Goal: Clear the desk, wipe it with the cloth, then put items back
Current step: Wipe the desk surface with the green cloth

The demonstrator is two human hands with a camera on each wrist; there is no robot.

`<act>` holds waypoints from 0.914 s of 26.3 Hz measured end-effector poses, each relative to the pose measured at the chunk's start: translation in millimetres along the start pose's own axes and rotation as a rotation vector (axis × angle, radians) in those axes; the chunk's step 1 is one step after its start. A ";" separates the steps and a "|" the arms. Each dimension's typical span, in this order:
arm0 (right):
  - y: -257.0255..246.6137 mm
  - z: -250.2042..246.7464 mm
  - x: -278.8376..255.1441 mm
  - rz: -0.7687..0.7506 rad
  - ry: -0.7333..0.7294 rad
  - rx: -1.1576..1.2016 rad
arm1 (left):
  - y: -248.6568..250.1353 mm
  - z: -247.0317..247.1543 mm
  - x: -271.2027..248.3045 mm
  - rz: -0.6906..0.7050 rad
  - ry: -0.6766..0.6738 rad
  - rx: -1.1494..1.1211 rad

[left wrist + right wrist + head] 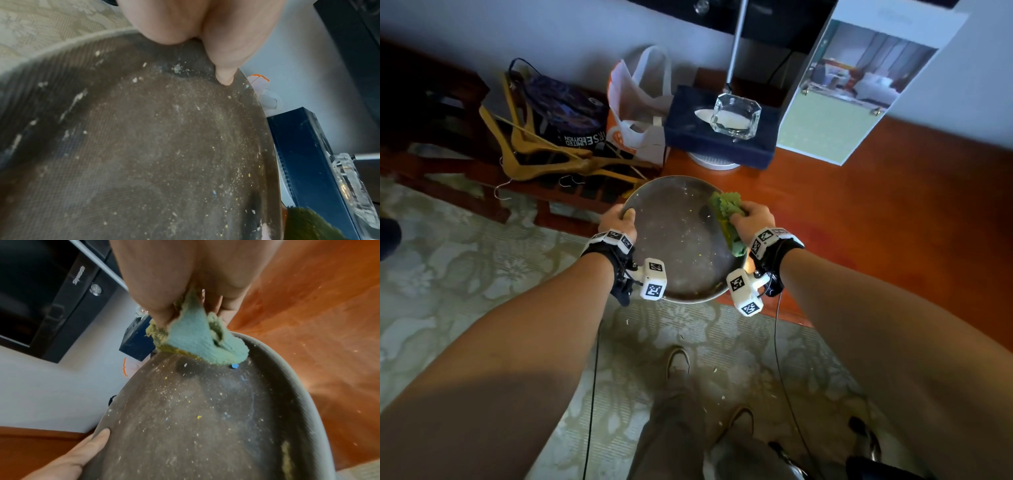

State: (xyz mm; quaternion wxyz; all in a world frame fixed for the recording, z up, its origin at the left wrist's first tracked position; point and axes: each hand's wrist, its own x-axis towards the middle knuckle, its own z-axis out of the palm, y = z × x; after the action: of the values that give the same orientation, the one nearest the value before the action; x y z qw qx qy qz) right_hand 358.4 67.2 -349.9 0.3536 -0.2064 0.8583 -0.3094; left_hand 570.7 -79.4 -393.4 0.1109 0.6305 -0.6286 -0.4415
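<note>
A round grey metal tray [674,240], speckled with crumbs and dust, is held level at the desk's left front corner, partly over the carpet. My left hand [619,219] grips its left rim, with the thumb [224,73] on the inside. My right hand [751,217] grips a crumpled green cloth [726,212] and holds it against the tray's right rim. In the right wrist view the cloth [201,344] hangs over the rim onto the tray [205,418]. The reddish wooden desk [876,222] stretches to the right.
A navy tissue box [722,144] with a glass ashtray [736,116] on top stands at the desk's back, over a white lamp base. A tall printed card [852,85] leans against the wall. To the left, a rack holds wooden hangers [534,150] and bags [637,113].
</note>
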 end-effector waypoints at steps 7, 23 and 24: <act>-16.1 18.2 21.3 -0.068 0.020 -0.188 | -11.1 5.8 33.6 -0.007 -0.034 -0.036; -25.2 49.3 31.1 -0.242 -0.169 -0.474 | 26.2 -11.8 15.5 -0.014 -0.221 0.467; -27.5 47.8 29.5 -0.246 -0.172 -0.459 | 29.3 -12.4 18.1 -0.030 -0.195 0.450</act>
State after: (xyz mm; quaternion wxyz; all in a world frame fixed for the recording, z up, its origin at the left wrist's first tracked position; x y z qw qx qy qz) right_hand 377.6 12.0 -372.1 0.3288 -0.4094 0.8413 -0.1287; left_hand 555.8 -106.1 -373.4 -0.1003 0.6031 -0.7093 -0.3508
